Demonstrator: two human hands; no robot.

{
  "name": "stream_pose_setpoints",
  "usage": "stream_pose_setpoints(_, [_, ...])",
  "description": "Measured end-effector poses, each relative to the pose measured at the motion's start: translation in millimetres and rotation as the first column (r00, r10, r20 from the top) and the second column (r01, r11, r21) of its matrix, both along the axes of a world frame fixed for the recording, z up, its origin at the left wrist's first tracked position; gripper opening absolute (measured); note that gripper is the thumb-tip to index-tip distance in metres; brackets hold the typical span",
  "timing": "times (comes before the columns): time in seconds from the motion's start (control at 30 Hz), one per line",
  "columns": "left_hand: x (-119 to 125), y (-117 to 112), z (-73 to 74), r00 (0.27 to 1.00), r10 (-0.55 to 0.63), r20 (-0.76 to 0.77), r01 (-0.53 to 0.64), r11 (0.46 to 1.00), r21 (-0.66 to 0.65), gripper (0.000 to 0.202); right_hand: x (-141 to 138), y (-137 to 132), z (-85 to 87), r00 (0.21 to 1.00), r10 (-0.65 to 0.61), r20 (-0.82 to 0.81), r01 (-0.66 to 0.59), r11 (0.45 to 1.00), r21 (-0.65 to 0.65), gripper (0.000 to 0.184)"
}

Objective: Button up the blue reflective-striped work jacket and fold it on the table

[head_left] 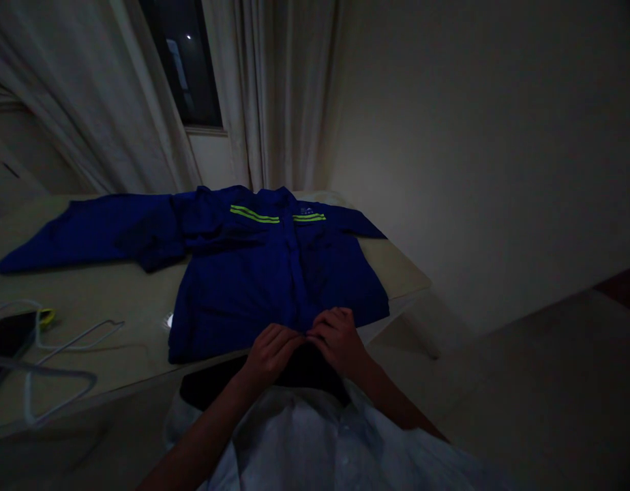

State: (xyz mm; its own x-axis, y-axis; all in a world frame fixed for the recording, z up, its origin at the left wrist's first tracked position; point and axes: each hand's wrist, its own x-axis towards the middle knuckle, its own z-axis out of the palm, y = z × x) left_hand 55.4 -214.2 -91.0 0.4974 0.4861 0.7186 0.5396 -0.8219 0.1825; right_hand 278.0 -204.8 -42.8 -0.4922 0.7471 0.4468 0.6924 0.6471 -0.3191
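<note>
Navy-blue work jacket with neon-yellow stripes (274,279) lying flat on pale beige counter (90,293), one sleeve stretched out left. Left hand (271,354) and right hand (338,339) both curled, pinching jacket's near hem. White hangers (64,341) and black phone (8,337) on counter's left side. Cream curtains (90,88) around dark window (185,61), dim beige wall (473,150) to right.

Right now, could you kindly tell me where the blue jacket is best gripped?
Probably the jacket's bottom hem, from the near side: it lies flat along the near edge of the table, and your left hand and right hand are already at it.
</note>
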Motion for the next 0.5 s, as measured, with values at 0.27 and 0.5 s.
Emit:
stream_pose_setpoints(0.27, [12.4, -8.0, 2.4, 0.999, 0.019, -0.046, -0.01, 0.983, 0.184, 0.022, 4.4, 12.3, 31.6, 0.984, 0.056, 0.169, -0.023, 0.981, -0.193, 0.004])
stream_pose_setpoints(0.5, [16.7, -10.3, 7.7, 1.0, 0.02, -0.002, -0.019, 0.985, 0.171, 0.02, -4.8, 30.9, 57.2, 0.913, 0.243, 0.329, -0.143, 0.943, -0.3, 0.01])
